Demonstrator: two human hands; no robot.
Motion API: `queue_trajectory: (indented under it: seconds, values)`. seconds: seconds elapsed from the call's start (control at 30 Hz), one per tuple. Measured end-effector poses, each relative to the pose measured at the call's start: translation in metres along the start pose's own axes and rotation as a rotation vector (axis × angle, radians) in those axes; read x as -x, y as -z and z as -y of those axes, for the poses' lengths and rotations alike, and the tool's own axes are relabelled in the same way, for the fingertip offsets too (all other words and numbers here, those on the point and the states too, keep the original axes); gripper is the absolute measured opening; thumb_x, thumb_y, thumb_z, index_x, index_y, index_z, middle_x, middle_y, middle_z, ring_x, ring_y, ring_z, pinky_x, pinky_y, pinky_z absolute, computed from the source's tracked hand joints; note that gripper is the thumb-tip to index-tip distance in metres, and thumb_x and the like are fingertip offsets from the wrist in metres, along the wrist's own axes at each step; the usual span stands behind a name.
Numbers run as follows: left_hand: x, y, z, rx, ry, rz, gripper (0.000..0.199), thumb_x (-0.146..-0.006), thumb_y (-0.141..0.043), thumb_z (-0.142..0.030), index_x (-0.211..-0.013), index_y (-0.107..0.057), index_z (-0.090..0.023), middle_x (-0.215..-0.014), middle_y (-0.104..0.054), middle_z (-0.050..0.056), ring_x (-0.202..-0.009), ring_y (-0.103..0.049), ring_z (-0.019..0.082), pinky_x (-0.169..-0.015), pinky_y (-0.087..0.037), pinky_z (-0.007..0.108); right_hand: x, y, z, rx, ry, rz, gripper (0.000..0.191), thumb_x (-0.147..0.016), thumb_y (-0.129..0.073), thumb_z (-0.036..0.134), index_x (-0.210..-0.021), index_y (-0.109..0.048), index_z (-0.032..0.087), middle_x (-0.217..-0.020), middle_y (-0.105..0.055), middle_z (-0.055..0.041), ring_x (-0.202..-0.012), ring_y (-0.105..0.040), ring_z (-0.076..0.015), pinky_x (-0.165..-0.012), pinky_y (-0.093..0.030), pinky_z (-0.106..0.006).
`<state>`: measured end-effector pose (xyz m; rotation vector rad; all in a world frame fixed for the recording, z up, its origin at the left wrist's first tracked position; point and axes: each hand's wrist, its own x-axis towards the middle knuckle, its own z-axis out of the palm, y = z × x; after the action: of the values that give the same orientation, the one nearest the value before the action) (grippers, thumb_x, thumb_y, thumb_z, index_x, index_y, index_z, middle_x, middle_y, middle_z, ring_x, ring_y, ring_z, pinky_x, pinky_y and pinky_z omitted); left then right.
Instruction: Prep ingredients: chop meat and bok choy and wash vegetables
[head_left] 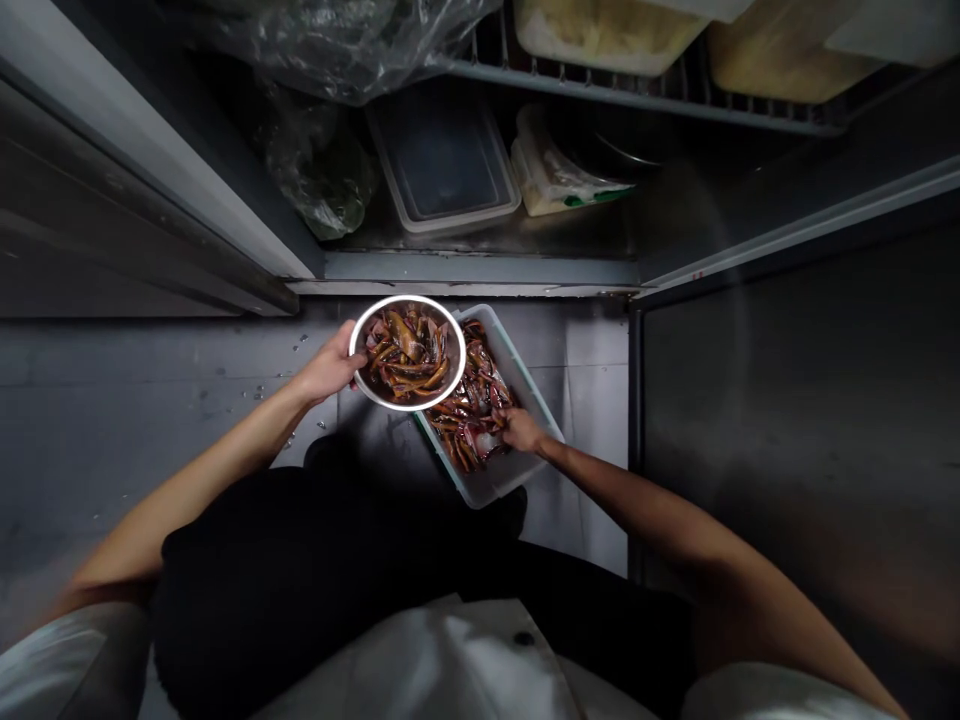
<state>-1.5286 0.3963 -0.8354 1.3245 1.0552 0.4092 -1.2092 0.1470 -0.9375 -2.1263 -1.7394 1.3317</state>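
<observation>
My left hand (328,366) grips the rim of a round steel bowl (360,385), thumb over the edge. The bowl is filled with glossy brown and yellow strips (409,345) that look like cut eel. It is held over the left edge of a pale plastic tub (534,392) on the floor. More of the same strips (457,440), wet and reddish in places, lie in the tub with some whitish clear pieces. My right hand (521,430) reaches into the tub from the right, its fingers curled among the strips and partly hidden by them.
An open fridge stands ahead, its sill (480,270) just beyond the tub. Inside are a lidded container (450,165), plastic bags (330,180) and a wire shelf (637,95) bearing tubs. A dark door panel (795,400) is at the right. Droplets or ice bits lie on the floor (150,400).
</observation>
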Motion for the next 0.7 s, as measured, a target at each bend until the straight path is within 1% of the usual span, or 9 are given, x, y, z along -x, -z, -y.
queue_trajectory:
  seconds: [0.1, 0.17, 0.2, 0.3, 0.37, 0.47, 0.53, 0.6, 0.7]
  values:
    - [-0.008, -0.006, 0.019, -0.103, -0.012, 0.045, 0.038, -0.07, -0.063, -0.01, -0.106, -0.054, -0.021, -0.079, -0.058, -0.003, -0.053, -0.054, 0.01, -0.041, -0.039, 0.018, 0.013, 0.019, 0.028, -0.377, -0.084, 0.019, 0.057, -0.088, -0.071, 0.016, -0.145, -0.065, 0.016, -0.112, -0.079, -0.007, -0.082, -0.072, -0.0164, -0.074, -0.063, -0.028]
    - [-0.013, -0.017, 0.028, -0.135, -0.021, 0.109, 0.037, -0.073, -0.064, -0.011, -0.107, -0.054, -0.021, -0.078, -0.058, -0.004, -0.05, -0.053, 0.009, -0.041, -0.038, 0.018, 0.021, 0.036, 0.058, -0.618, -0.096, -0.001, 0.066, -0.087, -0.074, 0.019, -0.15, -0.059, 0.016, -0.117, -0.079, -0.007, -0.081, -0.072, -0.0157, -0.072, -0.063, -0.028]
    - [-0.014, -0.025, 0.031, -0.141, -0.02, 0.146, 0.036, -0.075, -0.065, -0.012, -0.108, -0.054, -0.021, -0.077, -0.058, -0.004, -0.048, -0.052, 0.009, -0.041, -0.038, 0.018, 0.023, 0.044, 0.075, -0.664, -0.07, -0.035, 0.065, -0.087, -0.075, 0.021, -0.15, -0.059, 0.017, -0.12, -0.078, -0.0069, -0.085, -0.073, -0.0161, -0.076, -0.064, -0.029]
    - [-0.017, -0.048, 0.032, -0.121, -0.015, 0.258, 0.042, -0.078, -0.066, -0.014, -0.117, -0.056, -0.02, -0.076, -0.059, -0.003, -0.046, -0.051, 0.009, -0.041, -0.038, 0.02, 0.021, 0.068, 0.123, -0.538, 0.022, -0.229, 0.049, -0.09, -0.077, 0.026, -0.137, -0.067, 0.016, -0.12, -0.077, -0.0077, -0.1, -0.074, -0.0194, -0.095, -0.062, -0.034]
    - [-0.016, -0.061, 0.028, -0.08, -0.026, 0.317, 0.048, -0.078, -0.067, -0.015, -0.125, -0.057, -0.021, -0.078, -0.06, -0.003, -0.047, -0.051, 0.01, -0.041, -0.039, 0.021, 0.016, 0.079, 0.143, -0.411, -0.001, -0.317, 0.034, -0.093, -0.075, 0.024, -0.125, -0.07, 0.015, -0.11, -0.078, -0.0087, -0.091, -0.075, -0.0196, -0.09, -0.063, -0.034]
    - [-0.011, -0.071, 0.016, -0.015, -0.018, 0.358, 0.053, -0.077, -0.067, -0.014, -0.129, -0.056, -0.022, -0.078, -0.06, -0.002, -0.048, -0.051, 0.01, -0.042, -0.039, 0.021, 0.01, 0.091, 0.155, -0.47, -0.079, -0.31, 0.018, -0.098, -0.066, 0.019, -0.115, -0.068, 0.015, -0.084, -0.073, -0.0042, -0.06, -0.067, -0.0146, -0.06, -0.06, -0.026]
    - [-0.007, -0.071, 0.006, 0.02, 0.005, 0.363, 0.055, -0.076, -0.065, -0.011, -0.129, -0.055, -0.022, -0.077, -0.059, -0.003, -0.048, -0.05, 0.009, -0.043, -0.039, 0.02, 0.012, 0.1, 0.154, -0.61, -0.027, -0.258, 0.01, -0.098, -0.067, 0.024, -0.106, -0.065, 0.017, -0.071, -0.067, 0.0006, -0.049, -0.059, -0.0117, -0.046, -0.052, -0.021]
    - [-0.004, -0.068, -0.003, 0.053, 0.024, 0.352, 0.054, -0.074, -0.064, -0.009, -0.126, -0.055, -0.022, -0.078, -0.059, -0.003, -0.049, -0.05, 0.009, -0.043, -0.038, 0.02, 0.02, 0.111, 0.151, -0.74, 0.096, -0.183, 0.019, -0.097, -0.072, 0.034, -0.098, -0.063, 0.017, -0.066, -0.064, 0.0031, -0.046, -0.054, -0.0093, -0.042, -0.047, -0.019]
    - [0.001, -0.055, -0.018, 0.098, 0.022, 0.282, 0.047, -0.071, -0.064, -0.008, -0.115, -0.056, -0.022, -0.081, -0.06, -0.003, -0.053, -0.053, 0.009, -0.042, -0.037, 0.018, 0.038, 0.13, 0.137, -0.853, 0.272, -0.082, 0.038, -0.091, -0.079, 0.049, -0.103, -0.064, 0.016, -0.071, -0.066, 0.0025, -0.05, -0.054, -0.0081, -0.044, -0.048, -0.018]
